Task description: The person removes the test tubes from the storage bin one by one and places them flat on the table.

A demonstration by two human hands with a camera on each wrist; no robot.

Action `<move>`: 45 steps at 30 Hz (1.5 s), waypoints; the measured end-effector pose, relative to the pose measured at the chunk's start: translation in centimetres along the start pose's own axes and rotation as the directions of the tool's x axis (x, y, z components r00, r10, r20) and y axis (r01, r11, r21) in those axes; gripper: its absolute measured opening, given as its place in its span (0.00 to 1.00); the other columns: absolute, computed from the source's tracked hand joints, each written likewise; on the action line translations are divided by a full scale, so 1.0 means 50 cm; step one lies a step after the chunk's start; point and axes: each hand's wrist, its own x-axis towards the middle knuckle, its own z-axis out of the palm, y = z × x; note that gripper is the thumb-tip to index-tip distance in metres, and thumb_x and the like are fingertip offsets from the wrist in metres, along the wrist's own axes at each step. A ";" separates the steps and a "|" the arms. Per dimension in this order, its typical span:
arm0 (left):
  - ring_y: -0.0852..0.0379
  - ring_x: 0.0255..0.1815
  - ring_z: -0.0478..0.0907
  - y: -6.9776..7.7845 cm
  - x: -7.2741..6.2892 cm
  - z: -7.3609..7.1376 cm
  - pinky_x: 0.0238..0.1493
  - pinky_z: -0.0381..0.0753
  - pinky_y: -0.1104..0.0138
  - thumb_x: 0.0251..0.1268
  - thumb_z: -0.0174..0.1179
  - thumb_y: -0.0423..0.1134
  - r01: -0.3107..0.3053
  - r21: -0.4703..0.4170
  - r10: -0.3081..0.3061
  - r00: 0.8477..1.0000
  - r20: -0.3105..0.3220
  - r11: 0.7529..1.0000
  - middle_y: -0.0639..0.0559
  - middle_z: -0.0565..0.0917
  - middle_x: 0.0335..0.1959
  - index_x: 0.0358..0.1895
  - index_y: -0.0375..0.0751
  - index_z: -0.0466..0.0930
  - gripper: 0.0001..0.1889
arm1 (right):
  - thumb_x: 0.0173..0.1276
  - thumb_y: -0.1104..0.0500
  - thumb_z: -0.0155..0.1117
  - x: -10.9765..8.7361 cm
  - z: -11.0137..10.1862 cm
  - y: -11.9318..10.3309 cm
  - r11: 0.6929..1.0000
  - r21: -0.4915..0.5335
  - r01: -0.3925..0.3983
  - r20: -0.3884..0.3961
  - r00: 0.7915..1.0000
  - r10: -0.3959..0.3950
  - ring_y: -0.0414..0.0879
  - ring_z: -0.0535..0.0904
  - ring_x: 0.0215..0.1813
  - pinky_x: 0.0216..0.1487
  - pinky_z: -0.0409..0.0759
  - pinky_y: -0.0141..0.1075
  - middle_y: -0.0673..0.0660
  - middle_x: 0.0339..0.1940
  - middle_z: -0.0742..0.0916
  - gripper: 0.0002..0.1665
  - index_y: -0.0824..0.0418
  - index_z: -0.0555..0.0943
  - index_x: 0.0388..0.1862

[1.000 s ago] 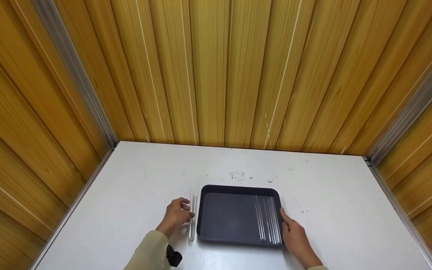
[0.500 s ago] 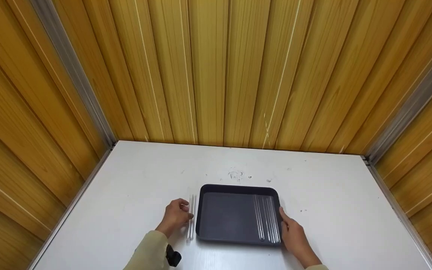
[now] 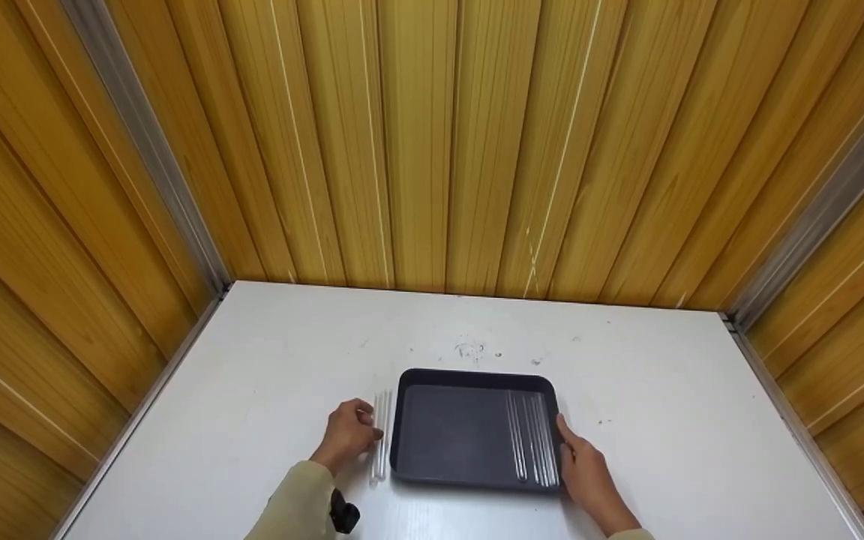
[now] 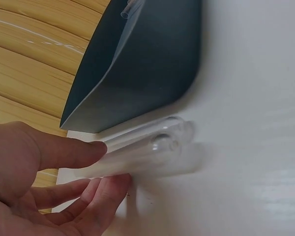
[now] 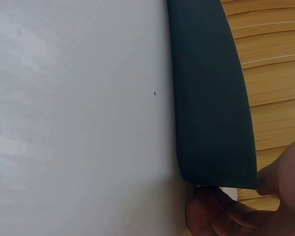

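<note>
In the head view a dark shallow tray (image 3: 454,435) lies on the white table, with several clear test tubes (image 3: 533,442) side by side along its right part. Left of the tray, more clear tubes stand parallel to its side. My left hand (image 3: 348,431) is there, its thumb and fingertips on either side of one test tube (image 4: 142,156), pinching it. Another test tube (image 4: 172,124) lies between that one and the tray wall (image 4: 152,69). My right hand (image 3: 588,469) grips the tray's right side, thumb by the rim and fingers lower against the wall (image 5: 214,108).
The white table (image 3: 312,337) carries dark specks and scuffs (image 3: 469,350) behind the tray. Wood-patterned panels (image 3: 417,150) enclose its back and sides, joined by grey metal corner posts (image 3: 154,150). A small black device (image 3: 343,514) sits on the left wrist.
The test tube in my left hand has drifted slightly left, widening the gap to the tube beside the tray. My right hand keeps its hold on the tray, and the whole view shifts slightly.
</note>
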 end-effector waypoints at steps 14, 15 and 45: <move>0.55 0.33 0.76 0.007 0.000 -0.003 0.31 0.82 0.67 0.46 0.67 0.22 0.021 -0.001 -0.021 1.000 0.004 1.000 0.43 0.77 0.38 0.48 0.27 0.75 0.21 | 0.74 0.70 0.42 -0.005 -0.004 -0.004 1.000 0.019 0.018 -0.005 1.000 -0.018 0.63 0.62 0.72 0.69 0.64 0.56 0.69 0.72 0.66 0.31 0.64 0.56 0.75; 0.55 0.34 0.76 0.008 0.000 -0.003 0.31 0.82 0.67 0.46 0.68 0.22 0.024 -0.002 -0.024 1.000 0.002 1.000 0.43 0.77 0.38 0.47 0.27 0.75 0.21 | 0.74 0.70 0.42 -0.004 -0.004 -0.004 1.000 0.016 0.021 -0.003 1.000 -0.021 0.64 0.62 0.72 0.69 0.64 0.56 0.69 0.72 0.66 0.31 0.64 0.55 0.75; 0.54 0.33 0.78 0.027 -0.008 -0.013 0.35 0.85 0.63 0.50 0.66 0.23 0.029 -0.026 -0.029 1.000 0.009 0.999 0.40 0.77 0.39 0.50 0.24 0.74 0.21 | 0.74 0.69 0.42 -0.002 -0.002 0.002 1.000 0.014 0.006 0.010 1.000 -0.007 0.66 0.62 0.71 0.68 0.65 0.57 0.71 0.71 0.66 0.31 0.63 0.55 0.75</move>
